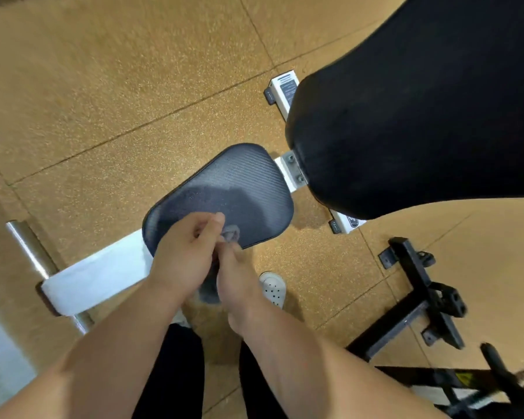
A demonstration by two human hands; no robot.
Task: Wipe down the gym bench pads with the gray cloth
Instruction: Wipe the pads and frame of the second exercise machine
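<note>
The small black ribbed seat pad (239, 182) of the gym bench lies in the middle of the view, with a damp-looking patch on its near half. A large black back pad (421, 122) fills the upper right. Both my hands meet above the seat pad's near edge. My left hand (185, 255) and my right hand (233, 279) each hold the gray cloth (232, 234), which is bunched between them. One end of the cloth hangs down below my wrists, and most of it is hidden by my fingers.
The white bench frame (97, 276) runs left to a chrome crossbar (28, 246). A black metal stand (421, 294) sits on the orange speckled floor (133, 86) at the right. My white shoe (273, 288) shows beside my right hand.
</note>
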